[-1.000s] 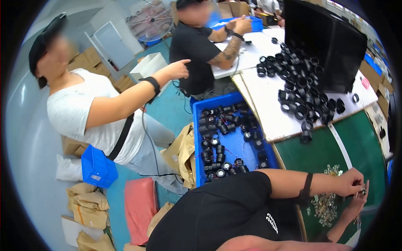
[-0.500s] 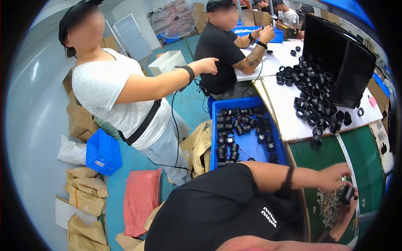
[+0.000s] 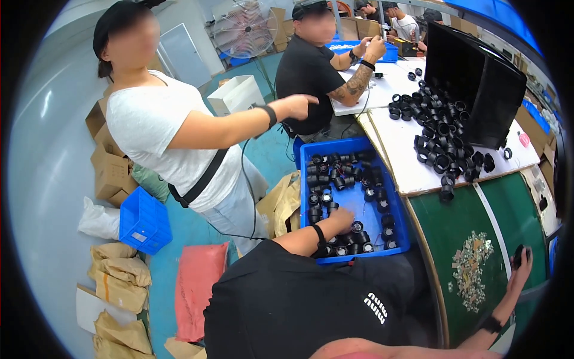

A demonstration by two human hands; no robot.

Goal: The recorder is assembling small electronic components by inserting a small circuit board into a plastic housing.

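My left hand (image 3: 339, 221) reaches down into a blue plastic bin (image 3: 402, 222), among short black cylindrical parts (image 3: 359, 238) with pale discs in their ends. Its fingertips are out of sight, so what they hold, if anything, cannot be made out. At the far right my right hand (image 3: 524, 267) closes round a black round part (image 3: 518, 257), above the green work surface (image 3: 445, 224). Between bin and right hand lies a heap of small shiny metal pieces (image 3: 472, 269) on the green surface.
Black rings (image 3: 439, 137) are piled on the white tabletop (image 3: 412, 179) beside a black monitor (image 3: 478, 90). A person in white (image 3: 161, 125) stands at left, arm stretched out; another in black (image 3: 308, 75) sits at the table. Bags and a blue crate (image 3: 145, 221) stand on the floor.
My left hand has left the metal pieces and the black part and swung left into the blue bin. My right hand has moved right, away from the heap, still holding the black part.
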